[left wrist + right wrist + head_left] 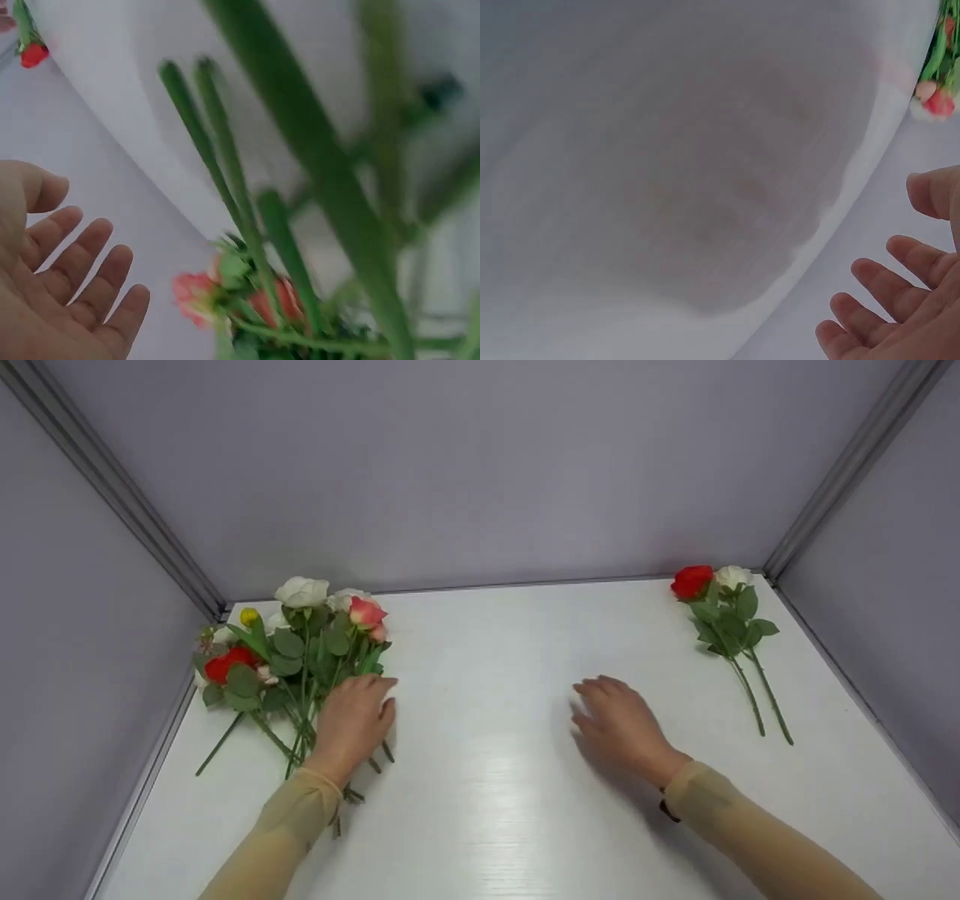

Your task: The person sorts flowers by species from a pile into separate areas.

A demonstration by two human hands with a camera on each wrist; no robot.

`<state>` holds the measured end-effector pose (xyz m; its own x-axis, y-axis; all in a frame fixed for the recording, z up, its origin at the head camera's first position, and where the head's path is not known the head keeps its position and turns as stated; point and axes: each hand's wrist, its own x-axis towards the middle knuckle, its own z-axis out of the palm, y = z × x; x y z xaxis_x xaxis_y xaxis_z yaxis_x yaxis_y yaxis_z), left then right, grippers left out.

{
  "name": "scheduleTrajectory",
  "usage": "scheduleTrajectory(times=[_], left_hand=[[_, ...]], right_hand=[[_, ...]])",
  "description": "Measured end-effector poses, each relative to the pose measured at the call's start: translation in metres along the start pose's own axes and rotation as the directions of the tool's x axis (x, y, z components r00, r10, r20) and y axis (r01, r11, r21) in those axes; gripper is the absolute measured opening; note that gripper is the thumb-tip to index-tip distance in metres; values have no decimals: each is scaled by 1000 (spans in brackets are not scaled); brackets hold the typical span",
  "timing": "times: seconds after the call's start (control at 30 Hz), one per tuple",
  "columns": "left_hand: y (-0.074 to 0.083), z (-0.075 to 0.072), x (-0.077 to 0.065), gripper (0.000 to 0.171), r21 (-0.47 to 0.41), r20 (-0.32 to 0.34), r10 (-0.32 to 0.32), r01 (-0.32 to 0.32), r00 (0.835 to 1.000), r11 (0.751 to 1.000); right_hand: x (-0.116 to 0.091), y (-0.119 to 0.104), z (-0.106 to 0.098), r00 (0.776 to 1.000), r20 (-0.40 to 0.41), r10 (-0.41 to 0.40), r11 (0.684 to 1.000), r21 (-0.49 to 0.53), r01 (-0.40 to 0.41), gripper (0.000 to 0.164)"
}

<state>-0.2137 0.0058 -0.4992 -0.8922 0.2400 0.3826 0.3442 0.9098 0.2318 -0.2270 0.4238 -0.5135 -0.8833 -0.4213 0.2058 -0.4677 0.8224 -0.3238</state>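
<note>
My left hand [352,724] hovers over the right side of a pile of flowers, its fingers spread and loosely bent in the left wrist view. The pile holds several stems, among them a large white rose [302,592], a red rose [231,664], a pink rose [367,613] and a yellow bud [249,617]. Green stems [277,97] pass close in front of the left wrist camera, beside the palm. Toward the right of the table my right hand [619,727] is held above the surface with nothing in it, its fingers slightly apart and its shadow below.
At the back right of the white table [480,780] lie a red rose [691,582] and a white rose [733,577], side by side with stems toward the front. Grey panels [495,472] stand behind the table and along both sides.
</note>
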Motion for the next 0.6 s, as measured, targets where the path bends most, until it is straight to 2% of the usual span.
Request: scheduleTrajectory(times=[0.07,0.13,0.27,0.47,0.6], left_hand=[[-19,-10,-5,19,14,-14,-96,96,995,995],[-35,-18,-10,14,23,-7,-184,184,983,983],[-55,-29,-15,18,24,71,-318,317,945,948],[-67,-34,-15,30,29,220,-406,410,887,912],[-68,-37,-12,38,48,265,-445,449,855,892]], right_hand=[[6,-25,10,997,38,-73,997,-4,74,51],[11,-51,19,987,80,-141,990,-2,142,54],[21,-101,33,951,150,-270,963,14,271,58],[32,-155,45,883,157,-443,896,31,444,58],[35,-169,51,862,164,-480,874,10,485,58]])
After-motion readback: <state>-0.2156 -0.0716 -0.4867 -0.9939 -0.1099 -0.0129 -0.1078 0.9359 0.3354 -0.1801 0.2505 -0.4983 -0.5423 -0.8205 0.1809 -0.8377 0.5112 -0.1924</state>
